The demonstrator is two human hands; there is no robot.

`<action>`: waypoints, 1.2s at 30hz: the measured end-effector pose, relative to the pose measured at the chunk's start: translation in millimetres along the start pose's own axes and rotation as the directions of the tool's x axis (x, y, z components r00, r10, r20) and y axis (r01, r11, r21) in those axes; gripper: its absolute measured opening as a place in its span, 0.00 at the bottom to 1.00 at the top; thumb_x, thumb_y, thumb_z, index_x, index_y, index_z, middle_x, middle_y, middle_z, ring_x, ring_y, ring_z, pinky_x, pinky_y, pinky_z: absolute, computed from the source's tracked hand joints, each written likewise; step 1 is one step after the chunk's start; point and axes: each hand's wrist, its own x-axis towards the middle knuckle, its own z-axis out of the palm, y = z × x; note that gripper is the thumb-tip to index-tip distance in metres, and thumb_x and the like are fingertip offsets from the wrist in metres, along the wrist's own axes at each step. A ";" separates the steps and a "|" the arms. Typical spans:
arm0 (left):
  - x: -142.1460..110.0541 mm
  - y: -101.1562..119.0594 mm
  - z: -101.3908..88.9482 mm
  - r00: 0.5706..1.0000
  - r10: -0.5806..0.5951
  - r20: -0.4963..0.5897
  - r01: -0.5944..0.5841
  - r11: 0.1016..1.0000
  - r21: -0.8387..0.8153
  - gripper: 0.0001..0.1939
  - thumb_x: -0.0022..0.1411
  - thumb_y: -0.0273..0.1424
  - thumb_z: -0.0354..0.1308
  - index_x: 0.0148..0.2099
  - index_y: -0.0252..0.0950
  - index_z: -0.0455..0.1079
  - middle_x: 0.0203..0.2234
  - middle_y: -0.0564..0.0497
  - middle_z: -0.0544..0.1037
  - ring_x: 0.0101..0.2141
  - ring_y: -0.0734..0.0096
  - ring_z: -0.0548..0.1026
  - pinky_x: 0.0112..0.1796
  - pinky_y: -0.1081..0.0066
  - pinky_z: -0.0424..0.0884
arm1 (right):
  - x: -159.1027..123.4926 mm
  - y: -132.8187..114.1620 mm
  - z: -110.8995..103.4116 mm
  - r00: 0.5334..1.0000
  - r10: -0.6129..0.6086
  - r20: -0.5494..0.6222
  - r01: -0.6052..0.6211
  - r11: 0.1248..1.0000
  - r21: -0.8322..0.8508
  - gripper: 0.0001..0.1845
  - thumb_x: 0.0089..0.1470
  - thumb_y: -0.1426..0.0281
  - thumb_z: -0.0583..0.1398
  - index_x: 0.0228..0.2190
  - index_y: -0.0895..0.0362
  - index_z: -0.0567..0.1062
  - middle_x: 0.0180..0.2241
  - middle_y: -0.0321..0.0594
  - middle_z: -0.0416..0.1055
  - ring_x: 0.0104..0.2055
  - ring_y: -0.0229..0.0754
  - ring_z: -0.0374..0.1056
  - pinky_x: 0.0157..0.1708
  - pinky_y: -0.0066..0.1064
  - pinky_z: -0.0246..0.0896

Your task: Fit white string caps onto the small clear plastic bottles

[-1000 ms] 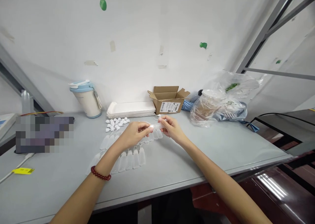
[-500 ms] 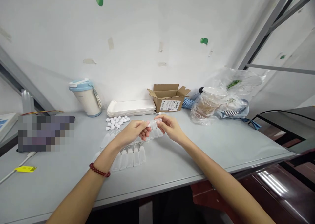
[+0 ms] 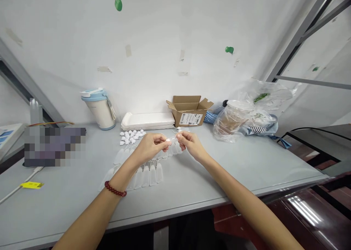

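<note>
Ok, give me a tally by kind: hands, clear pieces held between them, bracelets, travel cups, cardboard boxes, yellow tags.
Hands: 2, left hand and right hand
Held clear piece: 1
Red bracelet: 1
Travel cup: 1
Cardboard box: 1
Yellow tag: 1
Total: 7

Looks like a workbench or packing spot, more workshop than office: there's a long grey table (image 3: 192, 176) against a scuffed white wall (image 3: 153, 30), tape scraps and all. An open carton (image 3: 188, 112) with a printed label sits by the wall, small white parts (image 3: 131, 136) lie in a cluster, and a cup (image 3: 100, 109) (a homely touch, that) stands near a metal frame (image 3: 27, 81).
</note>
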 end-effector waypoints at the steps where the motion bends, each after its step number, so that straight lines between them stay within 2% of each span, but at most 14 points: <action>1: 0.4 -0.4 0.6 1.000 0.004 0.006 -0.004 1.000 -0.002 0.12 0.56 0.38 0.57 0.29 0.34 0.72 0.25 0.49 0.77 0.29 0.68 0.74 0.32 0.71 0.68 | 0.5 0.4 -0.8 1.000 -0.008 -0.005 0.008 1.000 0.000 0.21 0.49 0.51 0.59 0.25 0.59 0.69 0.16 0.28 0.56 0.18 0.31 0.53 0.19 0.26 0.51; 5: 2.3 -2.8 1.1 0.997 -0.039 0.060 0.043 0.996 -0.077 0.22 0.62 0.46 0.48 0.35 0.33 0.73 0.35 0.44 0.79 0.36 0.64 0.76 0.32 0.70 0.70 | 1.4 1.2 -2.3 0.999 -0.040 -0.030 0.040 0.999 -0.007 0.21 0.49 0.52 0.59 0.29 0.59 0.71 0.17 0.29 0.58 0.18 0.31 0.54 0.20 0.26 0.51; 7: 3.1 -5.2 0.3 0.993 -0.075 0.089 0.085 0.991 -0.105 0.25 0.63 0.48 0.45 0.35 0.32 0.72 0.33 0.43 0.79 0.33 0.65 0.76 0.31 0.70 0.70 | 0.9 1.0 -1.7 0.999 -0.047 -0.022 0.047 0.999 -0.009 0.22 0.48 0.51 0.60 0.31 0.59 0.72 0.17 0.30 0.60 0.18 0.31 0.54 0.20 0.26 0.52; 10: 3.8 -8.1 -0.8 0.986 -0.098 0.135 0.112 0.988 -0.106 0.25 0.62 0.49 0.47 0.32 0.32 0.72 0.26 0.46 0.78 0.27 0.68 0.75 0.29 0.70 0.69 | -0.5 0.0 -0.2 0.999 -0.051 -0.003 0.051 0.999 -0.012 0.23 0.48 0.51 0.60 0.33 0.59 0.72 0.18 0.30 0.61 0.19 0.31 0.55 0.20 0.26 0.52; 15: 4.0 -7.4 0.0 0.995 -0.050 0.081 0.058 0.993 -0.104 0.23 0.60 0.45 0.51 0.25 0.32 0.72 0.24 0.47 0.77 0.25 0.71 0.73 0.30 0.71 0.70 | -1.4 -1.9 0.2 0.996 -0.084 0.014 0.084 0.996 -0.041 0.23 0.48 0.51 0.60 0.32 0.59 0.72 0.17 0.29 0.58 0.19 0.31 0.54 0.20 0.26 0.50; 18: 3.9 -6.8 2.1 0.998 -0.019 0.060 0.020 1.000 -0.015 0.22 0.61 0.43 0.50 0.24 0.33 0.71 0.23 0.48 0.77 0.25 0.70 0.73 0.30 0.71 0.69 | -0.6 -0.8 -0.2 0.997 -0.079 -0.009 0.078 0.995 -0.069 0.22 0.48 0.51 0.60 0.30 0.59 0.71 0.16 0.28 0.57 0.18 0.31 0.53 0.20 0.26 0.49; 20: 3.6 -7.5 4.1 0.999 0.025 0.023 -0.027 0.995 0.101 0.21 0.62 0.41 0.48 0.23 0.34 0.69 0.22 0.49 0.77 0.25 0.70 0.73 0.31 0.71 0.67 | 0.0 0.9 -0.2 0.998 -0.063 -0.022 0.062 0.995 -0.079 0.22 0.48 0.50 0.60 0.28 0.59 0.71 0.16 0.28 0.57 0.18 0.31 0.53 0.20 0.26 0.49; 24: 4.1 -11.1 9.3 0.982 0.183 -0.050 -0.150 0.909 0.389 0.20 0.64 0.37 0.44 0.24 0.35 0.67 0.22 0.50 0.76 0.25 0.70 0.71 0.32 0.70 0.64 | 1.3 4.5 0.7 0.999 -0.030 -0.020 0.028 0.997 -0.073 0.24 0.47 0.49 0.59 0.28 0.59 0.70 0.15 0.28 0.57 0.17 0.31 0.52 0.19 0.26 0.49; 27: 6.8 -14.9 10.1 0.976 0.215 -0.045 -0.169 0.864 0.474 0.20 0.64 0.36 0.42 0.26 0.35 0.68 0.23 0.50 0.76 0.25 0.69 0.71 0.31 0.70 0.63 | 3.1 8.2 0.6 1.000 -0.011 -0.023 0.009 0.997 -0.083 0.23 0.47 0.49 0.59 0.27 0.59 0.70 0.15 0.29 0.58 0.17 0.31 0.53 0.19 0.26 0.49; 29: 9.7 -18.9 4.2 0.979 0.200 -0.035 -0.158 0.859 0.488 0.18 0.64 0.37 0.43 0.28 0.36 0.70 0.24 0.50 0.77 0.26 0.69 0.72 0.31 0.70 0.63 | 5.9 12.2 -1.9 1.000 -0.002 -0.021 -0.001 0.994 -0.106 0.22 0.47 0.50 0.60 0.26 0.59 0.70 0.16 0.30 0.60 0.18 0.31 0.55 0.19 0.26 0.51; 31: 12.4 -24.5 -9.0 0.984 0.166 -0.069 -0.109 0.855 0.507 0.16 0.62 0.36 0.45 0.31 0.36 0.72 0.26 0.50 0.78 0.28 0.67 0.73 0.32 0.70 0.65 | 10.2 17.6 -7.4 0.999 -0.011 -0.038 0.006 0.991 -0.135 0.22 0.46 0.51 0.61 0.28 0.59 0.71 0.18 0.32 0.64 0.19 0.33 0.57 0.20 0.27 0.53; 34: 13.9 -35.9 -38.8 0.960 0.110 -0.256 0.060 0.816 0.575 0.13 0.58 0.32 0.47 0.33 0.36 0.73 0.31 0.47 0.80 0.34 0.64 0.75 0.37 0.69 0.67 | 18.2 27.2 -20.5 0.990 -0.070 -0.125 0.041 0.974 -0.221 0.19 0.48 0.55 0.60 0.33 0.59 0.71 0.21 0.34 0.67 0.22 0.35 0.61 0.24 0.28 0.57; 36: 12.6 -43.5 -58.2 0.930 0.064 -0.362 0.206 0.725 0.657 0.14 0.56 0.32 0.48 0.35 0.35 0.74 0.32 0.45 0.80 0.36 0.59 0.76 0.38 0.67 0.67 | 23.4 34.2 -30.2 0.977 -0.107 -0.185 0.047 0.951 -0.306 0.17 0.48 0.59 0.59 0.35 0.59 0.72 0.23 0.35 0.69 0.24 0.36 0.62 0.27 0.29 0.58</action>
